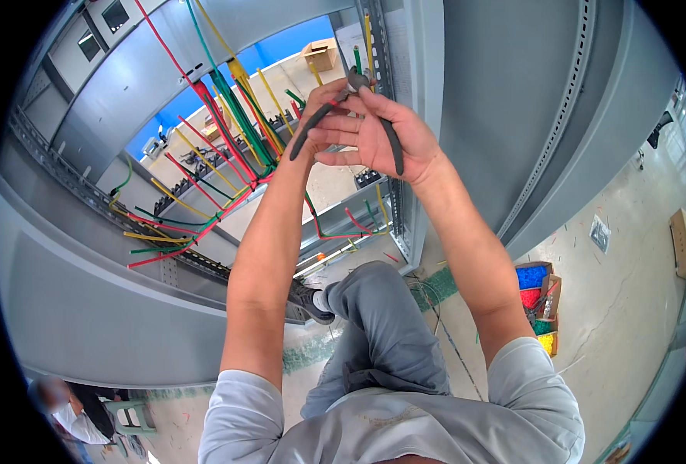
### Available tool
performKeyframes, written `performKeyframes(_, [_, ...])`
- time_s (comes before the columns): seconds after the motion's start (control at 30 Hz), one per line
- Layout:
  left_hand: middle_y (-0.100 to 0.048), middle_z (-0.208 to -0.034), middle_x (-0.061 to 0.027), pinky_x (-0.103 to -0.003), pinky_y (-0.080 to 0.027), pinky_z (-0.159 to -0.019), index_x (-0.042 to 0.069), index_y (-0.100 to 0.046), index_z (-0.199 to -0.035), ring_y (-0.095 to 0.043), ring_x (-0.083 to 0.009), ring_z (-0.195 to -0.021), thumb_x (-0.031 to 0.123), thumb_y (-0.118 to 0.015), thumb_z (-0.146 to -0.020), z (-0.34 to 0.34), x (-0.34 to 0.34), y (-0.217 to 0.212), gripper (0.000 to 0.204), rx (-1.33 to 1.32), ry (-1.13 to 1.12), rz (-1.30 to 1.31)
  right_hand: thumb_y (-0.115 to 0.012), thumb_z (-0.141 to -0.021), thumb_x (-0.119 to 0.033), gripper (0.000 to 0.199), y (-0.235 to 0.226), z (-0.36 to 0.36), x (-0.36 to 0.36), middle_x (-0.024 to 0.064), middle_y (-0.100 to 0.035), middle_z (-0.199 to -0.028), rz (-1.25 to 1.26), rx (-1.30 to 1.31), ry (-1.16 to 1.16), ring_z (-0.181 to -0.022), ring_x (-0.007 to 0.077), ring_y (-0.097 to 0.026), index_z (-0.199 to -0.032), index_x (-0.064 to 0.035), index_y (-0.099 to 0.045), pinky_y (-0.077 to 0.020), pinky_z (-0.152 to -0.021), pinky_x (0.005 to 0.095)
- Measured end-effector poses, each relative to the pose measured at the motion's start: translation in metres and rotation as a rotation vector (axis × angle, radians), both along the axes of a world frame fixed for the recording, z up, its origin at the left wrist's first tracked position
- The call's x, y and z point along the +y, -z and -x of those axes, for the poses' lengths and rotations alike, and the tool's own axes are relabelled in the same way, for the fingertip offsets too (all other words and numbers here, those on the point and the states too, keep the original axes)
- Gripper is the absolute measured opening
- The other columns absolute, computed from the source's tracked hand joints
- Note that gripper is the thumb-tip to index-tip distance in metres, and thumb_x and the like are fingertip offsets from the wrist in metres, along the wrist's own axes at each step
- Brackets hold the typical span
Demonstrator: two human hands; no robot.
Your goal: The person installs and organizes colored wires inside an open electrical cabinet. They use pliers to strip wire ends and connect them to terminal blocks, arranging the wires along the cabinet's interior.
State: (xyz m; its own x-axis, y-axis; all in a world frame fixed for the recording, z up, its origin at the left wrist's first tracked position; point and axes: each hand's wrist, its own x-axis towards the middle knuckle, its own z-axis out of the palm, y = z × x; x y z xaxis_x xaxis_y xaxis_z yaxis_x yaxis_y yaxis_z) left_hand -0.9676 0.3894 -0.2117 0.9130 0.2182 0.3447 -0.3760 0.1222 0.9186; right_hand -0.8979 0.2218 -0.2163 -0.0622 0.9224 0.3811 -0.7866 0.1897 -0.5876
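My right hand [403, 139] holds wire cutters [356, 80] with dark grips, palm towards me. The two handles are spread wide, and the fingers reach across the gap to the left grip. Close behind the jaws is my left hand [324, 99], its fingers mostly hidden by the cutters and my right hand. Just above the jaws, a green wire [357, 59] and a yellow wire [368, 39] stand upright beside the cabinet's slotted post. I cannot make out whether the blades touch a wire.
Red, green and yellow wire bundles [238, 127] cross the open metal cabinet [428, 93]. Several loose wire ends stick out at left. On the floor at right sits a divided box [553, 309] of coloured small parts. A person [80, 414] sits near a green stool [132, 417] at lower left.
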Motion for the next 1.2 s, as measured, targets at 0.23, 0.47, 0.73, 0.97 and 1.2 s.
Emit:
performKeyframes(0.23, [-0.073, -0.105, -0.0081, -0.028, -0.061, -0.080, 0.001, -0.068, -0.123, -0.071, -0.0162, -0.089, 0.018, -0.063, -0.099, -0.001, 0.000, -0.001, 0.030, 0.061, -0.074, -0.106, -0.042, -0.107, -0.040, 0.049, 0.002, -0.002, -0.003, 0.0273, -0.056, -0.137, 0.010, -0.021, -0.023, -0.127, 0.0397, -0.057, -0.132, -0.0004, -0.055, -0.0434, -0.108, 0.0637])
performKeyframes(0.47, [-0.073, -0.107, -0.0059, -0.028, -0.058, -0.082, 0.002, -0.069, -0.123, -0.069, -0.0144, -0.092, 0.021, -0.068, -0.098, 0.001, 0.004, 0.007, 0.032, 0.058, -0.078, -0.186, -0.048, -0.103, -0.034, 0.040, -0.001, 0.012, -0.013, 0.0215, -0.062, -0.126, 0.118, 0.047, 0.057, -0.123, 0.0371, -0.058, -0.127, -0.0025, -0.057, -0.0436, -0.105, 0.0627])
performKeyframes(0.73, [-0.071, -0.111, -0.0066, -0.031, -0.047, -0.097, 0.000, -0.068, -0.121, -0.063, -0.0159, -0.105, 0.027, -0.067, -0.095, 0.005, -0.017, 0.003, 0.038, 0.050, -0.189, -0.300, -0.055, -0.095, -0.024, 0.016, 0.011, 0.042, 0.007, 0.0080, -0.060, -0.089, -0.020, 0.079, 0.129, -0.088, 0.0257, -0.061, -0.098, -0.0083, -0.059, -0.0506, -0.083, 0.0499])
performKeyframes(0.97, [-0.072, -0.103, -0.0074, -0.026, -0.050, -0.087, -0.004, -0.062, -0.127, -0.064, -0.0140, -0.098, 0.020, -0.068, -0.098, -0.004, -0.026, 0.003, 0.038, -0.196, -0.474, -0.213, -0.057, -0.101, -0.020, 0.024, 0.002, 0.092, -0.004, -0.0038, -0.041, -0.066, 0.034, 0.008, 0.143, -0.055, 0.0081, -0.040, -0.081, -0.0114, -0.049, -0.0334, -0.052, 0.0280])
performKeyframes(1.2, [-0.072, -0.113, -0.0102, -0.029, -0.051, -0.092, -0.005, -0.051, -0.142, -0.067, -0.0162, -0.106, 0.016, -0.069, -0.097, -0.040, -0.032, 0.003, 0.052, -0.164, -0.726, -0.437, -0.061, -0.094, -0.013, 0.022, 0.170, 0.051, -0.115, 0.0021, -0.047, -0.076, 0.491, 0.303, 0.375, -0.069, 0.0159, -0.049, -0.114, -0.0046, -0.057, -0.0433, -0.065, 0.0337])
